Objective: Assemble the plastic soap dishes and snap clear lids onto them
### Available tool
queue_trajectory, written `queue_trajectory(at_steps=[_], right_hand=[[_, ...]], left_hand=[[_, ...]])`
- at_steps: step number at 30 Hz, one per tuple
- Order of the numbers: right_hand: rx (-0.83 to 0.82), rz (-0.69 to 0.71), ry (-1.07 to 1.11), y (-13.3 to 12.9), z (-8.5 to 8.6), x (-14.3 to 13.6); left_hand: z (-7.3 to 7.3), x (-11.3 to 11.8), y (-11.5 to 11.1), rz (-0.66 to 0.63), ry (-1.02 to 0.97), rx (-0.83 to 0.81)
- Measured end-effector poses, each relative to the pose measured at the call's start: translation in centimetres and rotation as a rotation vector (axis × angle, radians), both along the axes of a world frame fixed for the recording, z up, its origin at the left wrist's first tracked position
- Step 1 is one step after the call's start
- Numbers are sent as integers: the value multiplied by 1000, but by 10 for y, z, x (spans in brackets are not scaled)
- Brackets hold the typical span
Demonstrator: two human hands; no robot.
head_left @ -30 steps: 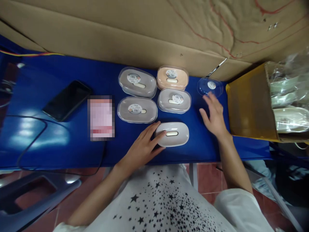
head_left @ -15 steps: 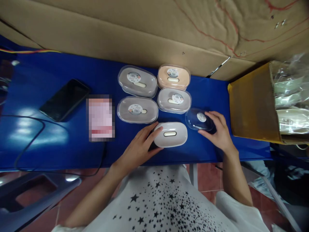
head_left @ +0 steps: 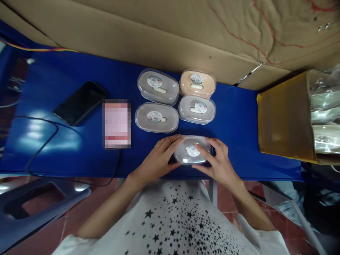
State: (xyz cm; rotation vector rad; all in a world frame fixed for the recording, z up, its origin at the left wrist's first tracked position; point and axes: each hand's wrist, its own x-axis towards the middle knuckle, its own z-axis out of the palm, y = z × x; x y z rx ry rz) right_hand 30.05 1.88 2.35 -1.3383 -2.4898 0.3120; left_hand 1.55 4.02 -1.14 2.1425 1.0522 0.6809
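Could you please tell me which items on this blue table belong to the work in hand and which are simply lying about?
In hand:
- grey oval box with clear plastic lid, under left hand and right hand
- four lidded oval boxes
- cardboard carton of bagged boxes

Lying about:
- black smartphone
- black cable

Four lidded boxes (head_left: 175, 102) lie in two rows at the middle of the tabletop (head_left: 233, 120); a fifth box (head_left: 192, 150) sits before them at the near edge, between both hands; a phone (head_left: 80, 102) lies toward the left; a carton (head_left: 287, 117) stands at the right edge.
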Motion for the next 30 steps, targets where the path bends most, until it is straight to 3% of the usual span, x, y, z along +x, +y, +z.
queue_trajectory(at_steps=[3, 11, 15, 19, 30], right_hand=[[-4, 20, -2, 1, 0, -2], [30, 22, 163, -4, -30, 8], [-39, -27, 136, -7, -21, 16], [-91, 12, 106, -3, -14, 18], [-97, 96, 170, 13, -24, 24]], left_hand=[[0, -1, -1, -1, -7, -13], [2, -2, -3, -45, 54, -16], [5, 1, -2, -79, 84, 25], [9, 8, -1, -90, 54, -2], [4, 8, 8, -80, 12, -47]])
